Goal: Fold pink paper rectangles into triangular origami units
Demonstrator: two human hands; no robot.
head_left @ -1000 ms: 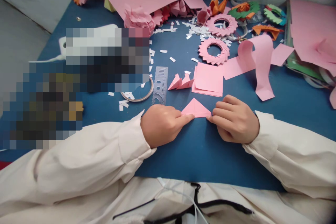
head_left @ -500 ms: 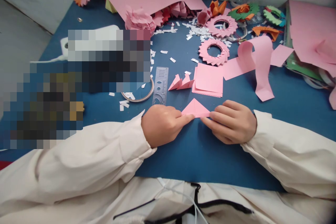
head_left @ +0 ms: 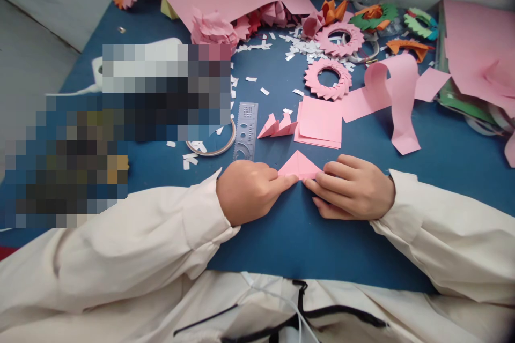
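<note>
A pink paper [head_left: 298, 163], folded into a triangle with a centre crease, lies on the blue table with its point facing away from me. My left hand [head_left: 251, 190] is curled, its index finger pressing the near edge at the left and middle. From the other side, my right hand [head_left: 350, 187] has bent fingers on the right corner and near edge. The fingertips of both hands almost meet. Just beyond them are small folded pink pieces [head_left: 277, 126] and a stack of pink paper squares [head_left: 321, 122]. A clear plastic ruler [head_left: 245, 131] lies beyond my left hand.
Pink paper rings [head_left: 311, 81] and white paper scraps [head_left: 298, 45] lie farther back. A curled pink strip [head_left: 404, 102] is at the right, near large pink sheets [head_left: 470, 48]. A tape roll [head_left: 232, 142] sits left of the ruler. Part of the left side is blurred out.
My right fingertips have slid left along the paper's near edge towards the middle. My left hand and the paper have stayed in place.
</note>
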